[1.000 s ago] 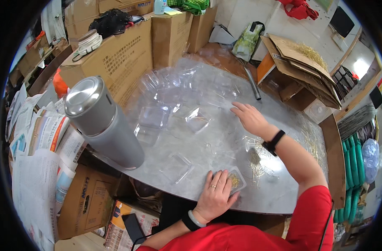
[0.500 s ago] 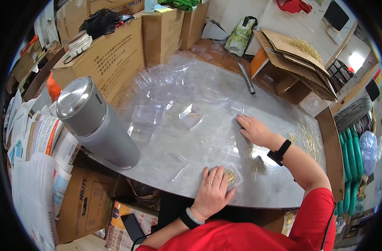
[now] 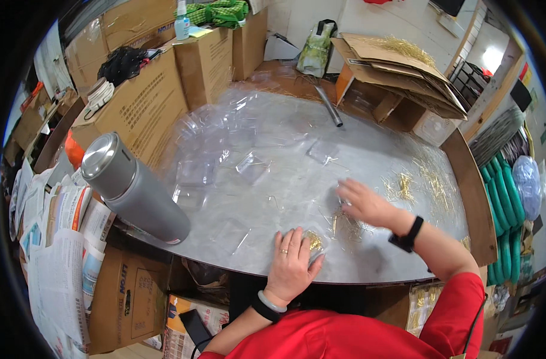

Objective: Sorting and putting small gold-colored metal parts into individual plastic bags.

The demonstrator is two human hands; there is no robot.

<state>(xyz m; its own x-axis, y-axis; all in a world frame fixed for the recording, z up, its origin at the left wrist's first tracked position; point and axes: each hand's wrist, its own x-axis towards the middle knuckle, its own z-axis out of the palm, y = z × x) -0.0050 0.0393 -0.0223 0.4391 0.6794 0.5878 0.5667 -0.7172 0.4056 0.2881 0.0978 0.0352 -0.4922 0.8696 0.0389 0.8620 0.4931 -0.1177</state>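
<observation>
My left hand lies at the table's near edge with its fingers stretched flat. Between its index finger and thumb sits a small clear plastic box holding gold pins. My right hand, slightly blurred, has its fingers extended, with nothing visible in them. It is over the far edge of a loose heap of thin gold pins; whether it touches them I cannot tell. Beyond it lies another clear plastic box with a few pins by it. A further clear box lies to the left.
Many clear plastic boxes are piled at the far left. A grey thermos stands at the left edge. More gold pins are scattered at the right. A metal tube lies at the back, near stacked cardboard.
My right hand has drawn back toward me from the clear box to the pin heap. My left hand stays by its small box. The whole view has shifted slightly.
</observation>
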